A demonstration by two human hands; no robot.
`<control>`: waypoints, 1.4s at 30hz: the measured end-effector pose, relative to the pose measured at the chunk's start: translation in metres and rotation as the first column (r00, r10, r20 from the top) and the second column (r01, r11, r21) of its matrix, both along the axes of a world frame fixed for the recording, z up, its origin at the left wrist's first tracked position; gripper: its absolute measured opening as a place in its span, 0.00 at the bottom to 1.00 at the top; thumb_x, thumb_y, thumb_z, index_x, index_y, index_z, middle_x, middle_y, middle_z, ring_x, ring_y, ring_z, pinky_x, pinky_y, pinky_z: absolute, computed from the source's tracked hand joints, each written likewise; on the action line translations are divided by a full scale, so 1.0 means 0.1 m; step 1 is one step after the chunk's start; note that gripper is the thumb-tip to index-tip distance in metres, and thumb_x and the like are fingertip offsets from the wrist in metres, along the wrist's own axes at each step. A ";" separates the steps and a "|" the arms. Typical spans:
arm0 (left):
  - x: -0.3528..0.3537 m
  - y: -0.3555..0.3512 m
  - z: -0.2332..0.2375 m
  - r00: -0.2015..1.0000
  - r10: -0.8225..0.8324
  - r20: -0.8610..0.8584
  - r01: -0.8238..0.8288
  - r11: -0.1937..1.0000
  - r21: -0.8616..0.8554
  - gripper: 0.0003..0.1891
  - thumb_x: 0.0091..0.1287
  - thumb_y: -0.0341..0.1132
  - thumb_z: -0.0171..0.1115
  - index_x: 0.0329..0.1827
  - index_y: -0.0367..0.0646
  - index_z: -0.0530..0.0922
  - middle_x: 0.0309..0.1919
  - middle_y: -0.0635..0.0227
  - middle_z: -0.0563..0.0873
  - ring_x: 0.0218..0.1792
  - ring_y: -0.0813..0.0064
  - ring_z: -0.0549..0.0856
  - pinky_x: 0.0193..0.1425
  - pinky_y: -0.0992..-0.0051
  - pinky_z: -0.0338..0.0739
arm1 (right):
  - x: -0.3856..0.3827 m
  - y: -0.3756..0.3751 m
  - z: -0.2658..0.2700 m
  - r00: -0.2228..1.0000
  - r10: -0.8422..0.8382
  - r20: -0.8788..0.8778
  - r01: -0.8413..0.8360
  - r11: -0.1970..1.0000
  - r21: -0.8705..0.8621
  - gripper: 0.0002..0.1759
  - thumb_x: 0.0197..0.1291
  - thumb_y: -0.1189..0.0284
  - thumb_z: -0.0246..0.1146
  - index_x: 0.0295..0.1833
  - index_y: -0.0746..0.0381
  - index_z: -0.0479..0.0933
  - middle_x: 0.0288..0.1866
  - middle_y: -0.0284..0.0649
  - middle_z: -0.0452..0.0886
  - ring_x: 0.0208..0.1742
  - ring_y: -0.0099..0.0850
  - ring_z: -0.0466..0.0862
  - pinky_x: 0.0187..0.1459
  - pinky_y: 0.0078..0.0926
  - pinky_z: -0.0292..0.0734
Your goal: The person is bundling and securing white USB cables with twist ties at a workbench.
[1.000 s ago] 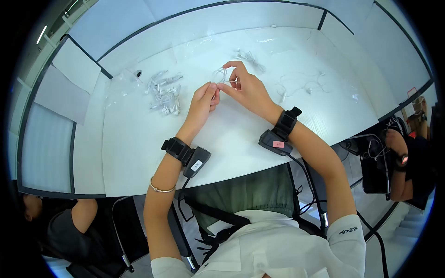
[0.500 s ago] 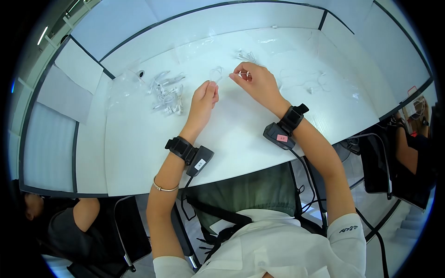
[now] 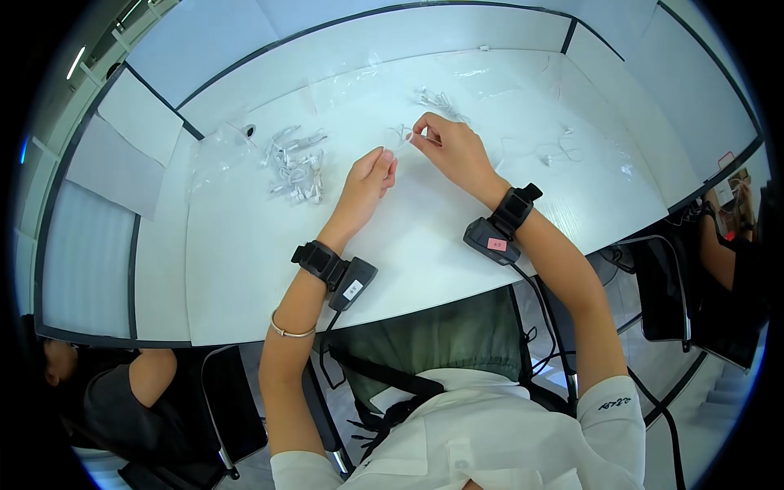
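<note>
At the bottom of the frame both forearms reach up over the near rim of the white table (image 3: pixel 245 269), each with a black wrist unit (image 3: pixel 331 271) strapped on. Since half a second ago they have barely shifted. Above them, the left hand (image 3: pixel 363 186) has slid a little to the right and now sits closer to the right hand (image 3: pixel 456 151), though the two are apart, not touching as they were a second ago. The right hand pinches a thin white cable (image 3: pixel 401 133), just above centre. Its small loop has moved right with the hands and now lies just beside the right fingertips. The left fingers are drawn together close under that loop, and I cannot tell whether they grip it. A broad bare stretch of table lies between the near rim and the hands, and more lies at the lower left. Further off, an earphone pile (image 3: pixel 294 163) sits left of the hands, loose earphones (image 3: pixel 555 151) lie to the right, and a small bundle (image 3: pixel 437 100) lies just beyond. Clear plastic bags (image 3: pixel 214 140) lie toward the far left, before the dark seam along the far edge.
</note>
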State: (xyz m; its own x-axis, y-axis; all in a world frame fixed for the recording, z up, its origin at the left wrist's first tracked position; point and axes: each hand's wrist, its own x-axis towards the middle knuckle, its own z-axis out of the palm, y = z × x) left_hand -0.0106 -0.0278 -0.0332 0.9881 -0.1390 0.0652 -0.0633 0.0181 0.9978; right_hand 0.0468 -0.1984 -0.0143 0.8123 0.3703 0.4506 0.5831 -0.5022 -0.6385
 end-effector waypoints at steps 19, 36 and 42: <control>-0.01 0.02 0.09 0.962 0.229 0.150 -0.247 0.962 0.115 0.18 0.72 0.44 0.43 0.26 0.42 0.63 0.19 0.76 0.63 0.22 0.85 0.61 0.25 0.81 0.58 | -0.03 -0.01 0.09 1.000 0.024 0.015 -0.024 0.999 -0.027 0.08 0.60 0.67 0.59 0.37 0.61 0.78 0.23 0.33 0.80 0.22 0.25 0.78 0.27 0.21 0.70; 0.05 0.08 -0.01 0.928 0.309 0.208 -0.361 0.886 0.293 0.19 0.72 0.42 0.42 0.26 0.38 0.66 0.17 0.70 0.67 0.21 0.80 0.65 0.26 0.76 0.61 | -0.16 0.03 0.23 0.875 0.483 -0.039 -0.474 0.870 0.136 0.07 0.58 0.73 0.60 0.42 0.60 0.79 0.36 0.30 0.79 0.32 0.20 0.75 0.34 0.18 0.67; 0.07 0.09 -0.07 0.950 0.253 0.183 -0.301 0.899 0.317 0.19 0.72 0.43 0.43 0.26 0.38 0.67 0.17 0.68 0.68 0.21 0.78 0.66 0.27 0.75 0.63 | -0.12 0.03 0.20 0.896 0.434 -0.097 -0.416 0.896 0.157 0.11 0.59 0.72 0.61 0.48 0.58 0.78 0.36 0.31 0.79 0.33 0.21 0.75 0.34 0.17 0.68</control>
